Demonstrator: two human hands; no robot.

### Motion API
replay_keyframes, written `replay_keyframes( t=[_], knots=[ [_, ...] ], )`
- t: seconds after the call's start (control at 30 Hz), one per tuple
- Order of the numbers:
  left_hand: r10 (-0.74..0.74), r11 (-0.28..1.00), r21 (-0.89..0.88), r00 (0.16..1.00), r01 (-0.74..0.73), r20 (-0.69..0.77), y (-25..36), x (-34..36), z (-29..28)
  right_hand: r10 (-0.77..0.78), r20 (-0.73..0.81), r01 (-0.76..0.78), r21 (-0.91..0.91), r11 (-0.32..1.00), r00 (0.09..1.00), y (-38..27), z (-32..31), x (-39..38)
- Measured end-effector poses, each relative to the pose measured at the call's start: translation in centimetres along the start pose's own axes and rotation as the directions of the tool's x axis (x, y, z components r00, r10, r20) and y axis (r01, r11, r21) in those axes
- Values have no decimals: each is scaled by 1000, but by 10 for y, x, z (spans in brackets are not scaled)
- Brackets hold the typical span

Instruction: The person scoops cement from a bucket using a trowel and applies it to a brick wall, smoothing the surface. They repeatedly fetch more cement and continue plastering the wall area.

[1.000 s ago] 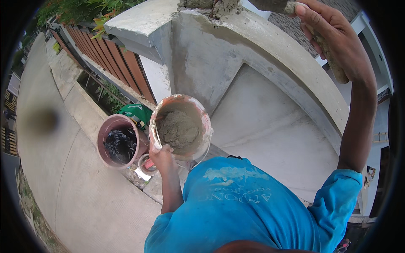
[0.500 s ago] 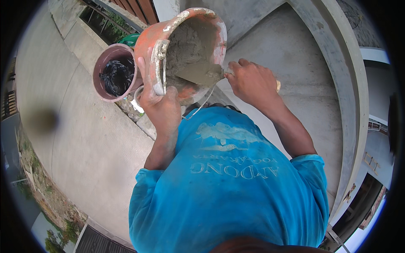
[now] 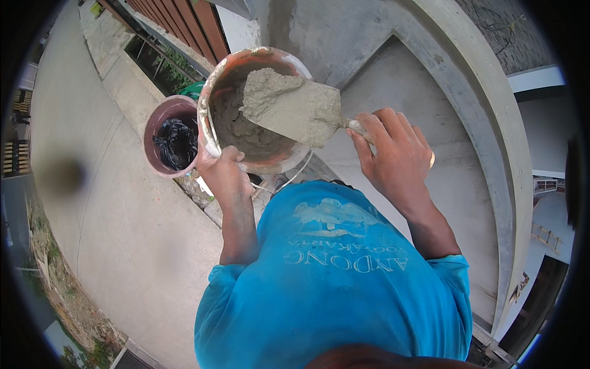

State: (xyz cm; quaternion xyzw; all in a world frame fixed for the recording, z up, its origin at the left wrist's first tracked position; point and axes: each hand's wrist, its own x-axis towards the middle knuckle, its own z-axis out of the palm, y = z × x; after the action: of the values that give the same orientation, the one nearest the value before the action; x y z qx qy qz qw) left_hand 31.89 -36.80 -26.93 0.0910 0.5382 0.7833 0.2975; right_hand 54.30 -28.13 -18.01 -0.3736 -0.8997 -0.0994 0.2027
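My left hand (image 3: 225, 173) grips the near left rim of an orange bucket (image 3: 216, 69), its edges crusted with dried mortar. Wet grey mortar (image 3: 258, 136) lies inside it. Closed round the handle of a trowel (image 3: 307, 117), my right hand (image 3: 393, 150) is just right of the bucket. The trowel's blade is over the bucket's mouth, with a lump of mortar (image 3: 270, 92) heaped toward its far end. A thin wire bail (image 3: 301, 169) hangs off the bucket's near side.
Left of the bucket stands a pinkish tub (image 3: 152, 132) with crumpled black plastic (image 3: 175, 144) in it. A grey concrete wall with a curved ledge (image 3: 485, 92) rises on the right. Paving (image 3: 135, 215) spreads to the left, and a planted gutter (image 3: 160, 64) lies beyond the tub.
The trowel has come up out of the bucket with mortar on its blade, and my right hand has moved right. The bucket has tipped more upright and sits lower in view.
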Motion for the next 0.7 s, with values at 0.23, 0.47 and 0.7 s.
replay_keyframes(
  t=[0.23,0.47,0.7],
  knots=[
    [6,1000,13,996,-5,-89,-41,9,-19,-107,-153,150,305,940,983,5,-154,76],
    [-19,997,73,999,16,33,-30,9,0,-37,321,-187,637,748,946,59,-186,168],
    [-51,998,46,993,47,108,-51,21,-15,167,13,-162,332,929,986,80,-222,151]
  ],
)
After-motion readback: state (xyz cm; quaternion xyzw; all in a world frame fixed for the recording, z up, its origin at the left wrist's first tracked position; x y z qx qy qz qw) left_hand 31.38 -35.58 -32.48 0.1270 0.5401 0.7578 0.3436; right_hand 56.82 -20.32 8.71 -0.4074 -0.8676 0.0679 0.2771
